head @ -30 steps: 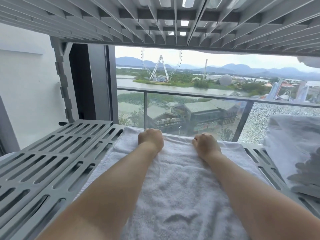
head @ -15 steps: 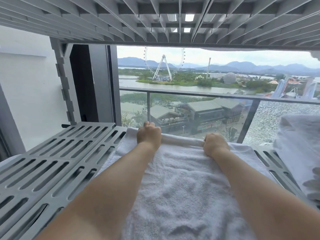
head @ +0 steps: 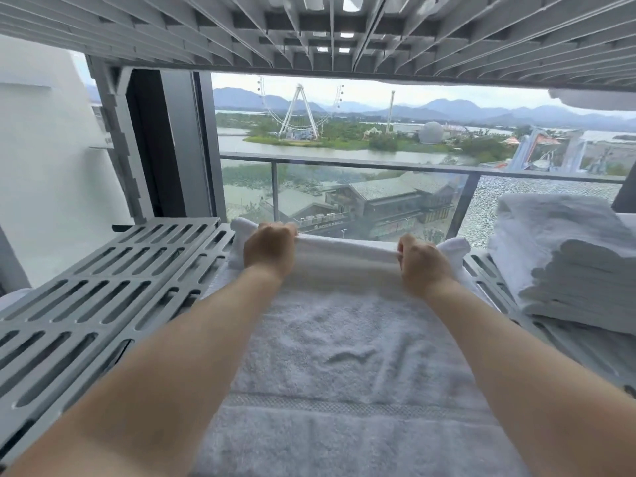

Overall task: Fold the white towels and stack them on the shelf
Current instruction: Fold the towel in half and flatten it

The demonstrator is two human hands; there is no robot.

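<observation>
A white towel (head: 344,342) lies flat along the grey slotted shelf (head: 96,304), running away from me toward the window. My left hand (head: 270,249) grips its far edge on the left, fingers curled over the raised hem. My right hand (head: 421,261) grips the same far edge on the right. Between the two hands the edge is lifted into a taut ridge. A stack of folded white towels (head: 564,259) sits on the shelf at the right.
Another slotted shelf (head: 344,29) hangs close overhead. Behind the shelf stand a dark window frame (head: 172,149) and a glass balcony railing (head: 378,166). A white wall (head: 41,160) is at the left. The shelf's left half is bare.
Both hands have reached farther toward the window and closed on the towel's far edge, lifting it off the shelf. The camera has moved in closer.
</observation>
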